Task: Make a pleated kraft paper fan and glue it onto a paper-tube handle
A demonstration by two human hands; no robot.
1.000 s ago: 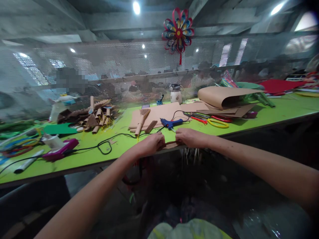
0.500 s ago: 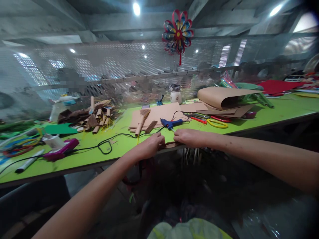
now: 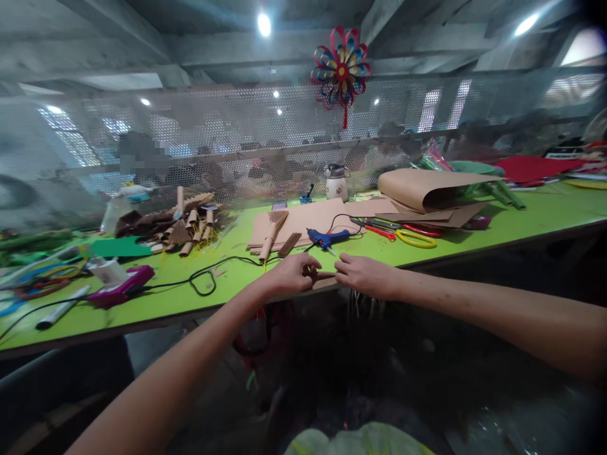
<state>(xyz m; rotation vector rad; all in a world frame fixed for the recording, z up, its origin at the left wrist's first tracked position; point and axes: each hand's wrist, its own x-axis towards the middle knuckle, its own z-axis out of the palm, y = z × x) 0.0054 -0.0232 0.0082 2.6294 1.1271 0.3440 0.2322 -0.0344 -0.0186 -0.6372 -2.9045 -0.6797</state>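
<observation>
Between my two hands, at the table's front edge, is a strip of folded brown paper (image 3: 324, 279). My left hand (image 3: 293, 274) is closed on its left end, fingers curled. At the right end, my right hand (image 3: 361, 274) pinches the same paper. Just beyond them lies a blue glue gun (image 3: 328, 237), its nozzle toward me. A small pleated brown paper piece (image 3: 289, 244) rests left of the glue gun, beside a rolled paper tube with a fanned top (image 3: 272, 236). Flat brown paper sheets (image 3: 308, 218) lie under and behind these.
Yellow-handled scissors (image 3: 416, 238) and red-handled tools lie right of the glue gun. A large curled brown sheet (image 3: 422, 186) sits behind them. To the left are a purple power strip (image 3: 121, 287), a black cord (image 3: 202, 284) and a pile of paper tubes (image 3: 190, 227). A bottle (image 3: 336, 183) stands at the back.
Both hands stay on the folded paper, with more of it showing between them. My left hand's fingers have turned and curled around its end. The view has shifted slightly.
</observation>
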